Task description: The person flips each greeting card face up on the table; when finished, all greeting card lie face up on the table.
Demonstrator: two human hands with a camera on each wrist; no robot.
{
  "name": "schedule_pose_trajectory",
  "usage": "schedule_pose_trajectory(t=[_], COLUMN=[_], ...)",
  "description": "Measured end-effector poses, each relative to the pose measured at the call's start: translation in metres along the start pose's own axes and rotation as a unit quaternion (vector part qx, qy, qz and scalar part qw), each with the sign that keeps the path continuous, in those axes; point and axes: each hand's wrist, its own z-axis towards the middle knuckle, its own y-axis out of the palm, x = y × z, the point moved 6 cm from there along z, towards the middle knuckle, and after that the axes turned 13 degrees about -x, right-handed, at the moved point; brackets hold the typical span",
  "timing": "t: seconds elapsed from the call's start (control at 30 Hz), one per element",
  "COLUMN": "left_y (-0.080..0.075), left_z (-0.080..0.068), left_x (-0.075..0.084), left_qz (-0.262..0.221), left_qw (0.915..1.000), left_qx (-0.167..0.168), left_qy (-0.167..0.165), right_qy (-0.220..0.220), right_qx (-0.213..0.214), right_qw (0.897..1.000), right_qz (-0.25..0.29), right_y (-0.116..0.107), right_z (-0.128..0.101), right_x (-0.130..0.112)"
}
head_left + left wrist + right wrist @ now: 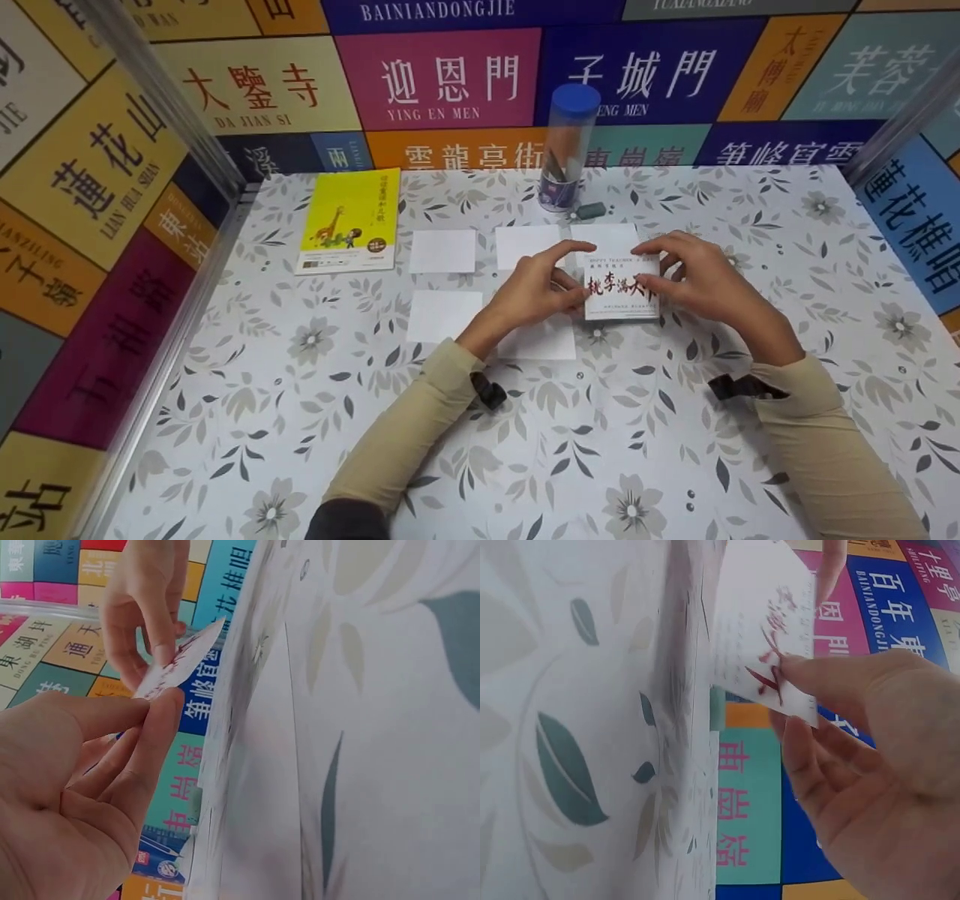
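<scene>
Head view shows a person's two hands meeting over a flower-patterned worktop (315, 420), holding one small white card (621, 289) printed with red calligraphy between them, just above the surface. Left hand (536, 289) pinches the card's left edge between thumb and curled fingers; right hand (697, 281) pinches its right edge the same way, so neither hand is free. Left wrist view confirms the thumb and forefinger (161, 716) pressed on the card's corner, and the card bows slightly between the two grips. Five blank white paper squares lie on the worktop near the hands: one (442, 250) and another (444, 315) to the left, one (525, 244) behind the left hand, one (604, 234) behind the card, and one (544, 341) partly under the left wrist. A yellow book (350, 221) lies further left; a clear tube with a blue cap (568, 146) stands at the back, a small dark eraser (591, 211) beside it. Judging from the bend, squeezing the hands closer could crease the card, and a dragging left sleeve could shift the square beneath the wrist.
</scene>
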Motion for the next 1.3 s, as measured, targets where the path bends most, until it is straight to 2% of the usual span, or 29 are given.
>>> schedule_pose_trajectory(t=[0.2,0.33,0.4,0.5,0.6,0.77,0.97,1.1,1.2,1.3], left_y=[0.010,0.017,0.020,0.024,0.028,0.029,0.019,0.008,-0.002,-0.011], left_z=[0.003,0.004,0.004,0.004,0.003,0.003,0.001,-0.007,-0.017,-0.029], left_x=[0.001,0.000,0.000,0.003,0.004,0.005,0.011,0.013,0.010,0.004], left_qz=[0.079,0.125,0.165,0.233,0.266,0.264,0.260,0.267,0.271,0.277], left_qw=[0.9962,0.9910,0.9850,0.9709,0.9612,0.9602,0.9631,0.9620,0.9612,0.9603], left_qx=[-0.035,-0.047,-0.050,-0.057,-0.073,-0.090,-0.071,-0.054,-0.041,-0.028], left_qy=[-0.008,-0.004,0.002,0.004,0.001,-0.010,0.006,0.024,0.027,0.011], right_qy=[0.030,0.041,0.029,0.005,-0.003,-0.003,-0.002,-0.044,-0.082,-0.090], right_qx=[-0.078,-0.101,-0.101,-0.092,-0.093,-0.106,-0.075,-0.067,-0.091,-0.124], right_qw=[0.996,0.994,0.994,0.995,0.995,0.994,0.997,0.997,0.992,0.988], right_qz=[0.008,-0.010,-0.017,-0.025,-0.021,-0.019,-0.001,0.010,0.019,0.022], right_y=[0.008,0.015,0.017,0.019,0.020,0.020,0.014,0.023,0.036,0.049], right_z=[-0.001,0.000,0.001,0.002,0.003,0.004,0.006,0.010,0.015,0.023], right_x=[0.014,0.022,0.024,0.024,0.024,0.024,0.014,-0.009,-0.033,-0.054])
